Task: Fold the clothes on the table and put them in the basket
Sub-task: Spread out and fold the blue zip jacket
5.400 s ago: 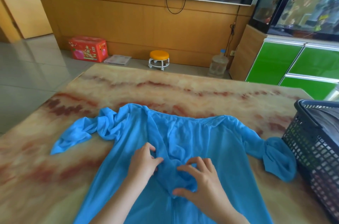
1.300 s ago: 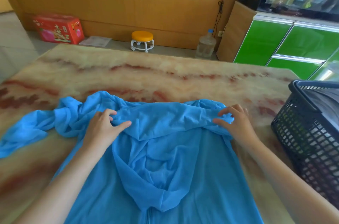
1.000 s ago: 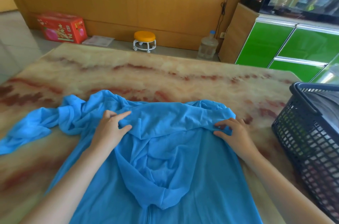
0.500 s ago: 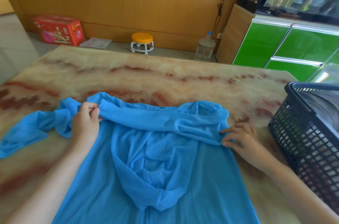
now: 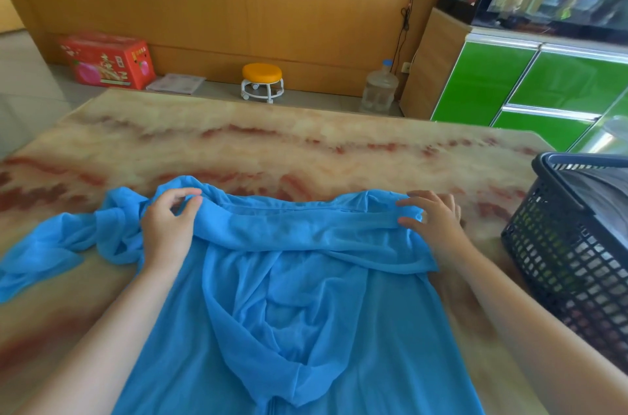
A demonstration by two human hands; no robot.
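Jacket [image 5: 390,329] of thin blue cloth lies on the worktop [image 5: 272,149] close before the person, its hood [image 5: 282,329] turned down over the front. The left hand [image 5: 166,227] grips one shoulder fold and the right hand [image 5: 438,227] rests spread-fingered on the other, pinching or not I cannot tell. Such sheer cloth may slip and skew the fold, dragged by the bunched left sleeve [image 5: 51,244]; its lower end and much of the basket [image 5: 560,261] are cut off.
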